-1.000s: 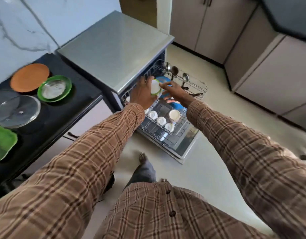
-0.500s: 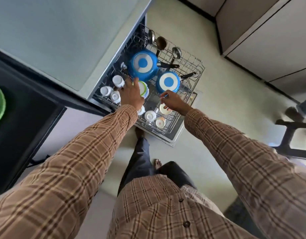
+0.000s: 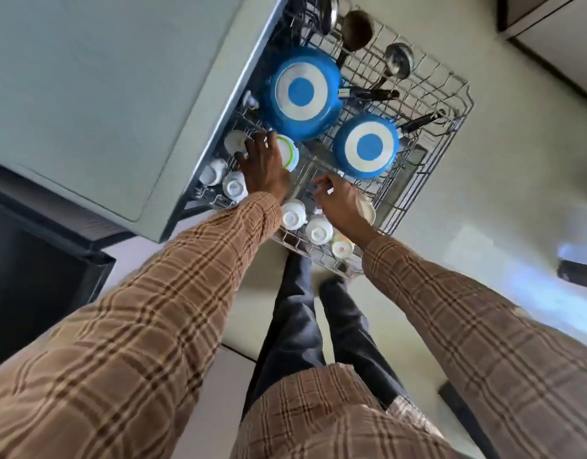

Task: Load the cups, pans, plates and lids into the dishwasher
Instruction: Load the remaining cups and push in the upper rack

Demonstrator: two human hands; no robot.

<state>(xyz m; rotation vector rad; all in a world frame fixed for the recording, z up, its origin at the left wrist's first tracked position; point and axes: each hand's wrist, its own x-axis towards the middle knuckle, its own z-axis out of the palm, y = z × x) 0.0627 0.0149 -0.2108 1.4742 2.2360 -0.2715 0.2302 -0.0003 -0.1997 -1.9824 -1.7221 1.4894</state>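
The dishwasher's wire rack [image 3: 451,104] is pulled out below me. My left hand [image 3: 264,164] is wrapped around a white cup with a green rim [image 3: 288,153], holding it upside down among the tines beside a large blue pan [image 3: 302,92]. A smaller blue pan [image 3: 366,145] lies upturned to its right. My right hand [image 3: 336,202] hovers over the rack's near middle with curled fingers and nothing visibly in it. Several white cups [image 3: 293,215] stand inverted along the rack's near and left edges.
The dishwasher's grey top [image 3: 103,94] fills the upper left. A dark counter [image 3: 30,276] lies to the left of it. Metal ladles [image 3: 398,62] rest at the rack's far end. My legs stand on the pale floor [image 3: 484,210] just before the rack.
The view has tilted down and closer over the rack. My left hand has carried the green-rimmed cup down into the rack's left side, and my right hand has let go of it and dropped lower.
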